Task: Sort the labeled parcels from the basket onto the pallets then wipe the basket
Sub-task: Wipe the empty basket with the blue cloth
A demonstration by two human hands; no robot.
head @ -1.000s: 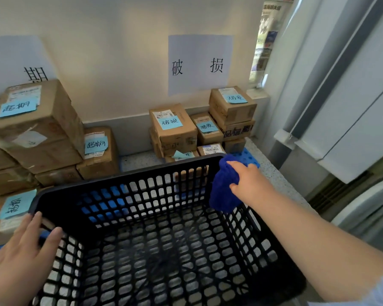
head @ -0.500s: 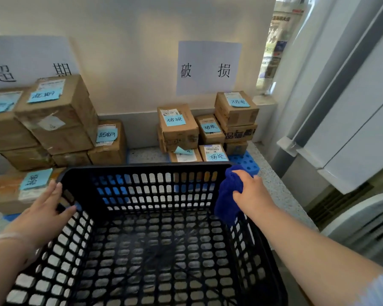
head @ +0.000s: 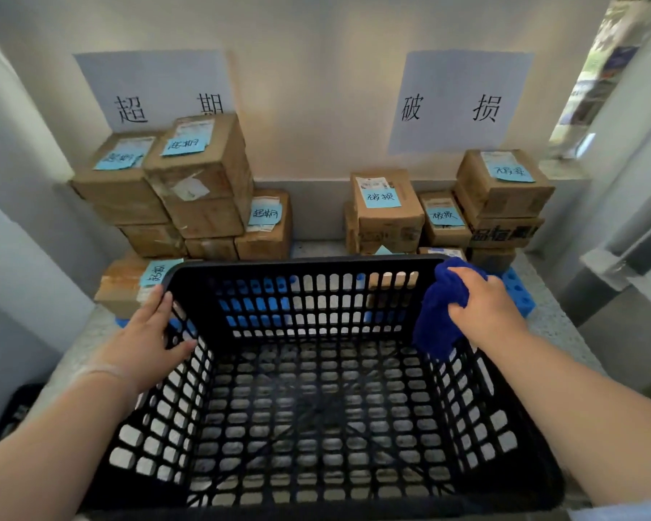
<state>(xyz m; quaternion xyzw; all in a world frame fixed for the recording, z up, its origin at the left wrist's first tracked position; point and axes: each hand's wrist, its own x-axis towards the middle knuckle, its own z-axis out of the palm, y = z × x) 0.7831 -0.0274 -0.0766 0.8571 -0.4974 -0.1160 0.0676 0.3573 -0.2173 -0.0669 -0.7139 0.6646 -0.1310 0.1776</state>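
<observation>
Speckled terrazzo floor (head: 553, 295) runs up to a pale wall carrying two paper signs, and the cartons are grouped beneath them for that reason. Under the left sign (head: 155, 88) stands one stack of labeled parcels (head: 200, 189), each with a blue note; under the right sign (head: 455, 99) stands the second stack (head: 440, 216). Both rest on blue pallets, of which a corner (head: 517, 295) shows beside the right stack. Sorting appears complete: the black plastic basket (head: 316, 408) holds no parcels, and its perforated floor is bare.

Your left hand (head: 143, 340) lies on the basket's left rim near the far left corner, fingers (head: 164, 302) spread over the top edge and thumb hooked against the inner wall. This reads as a brace, keeping the basket from sliding while you wipe.

Your right hand (head: 482, 306) is at the far right corner. Its fingers are pinching a bunched blue cloth (head: 436, 317), which drapes down the inside of the right wall and touches it. Holding it wadded gives a firm pad for the lattice.

Judgement: the wiping stage is under way at that corner; the remaining walls and the floor of the basket look yet to be covered. The open lattice may snag the cloth, so keep it bunched.
</observation>
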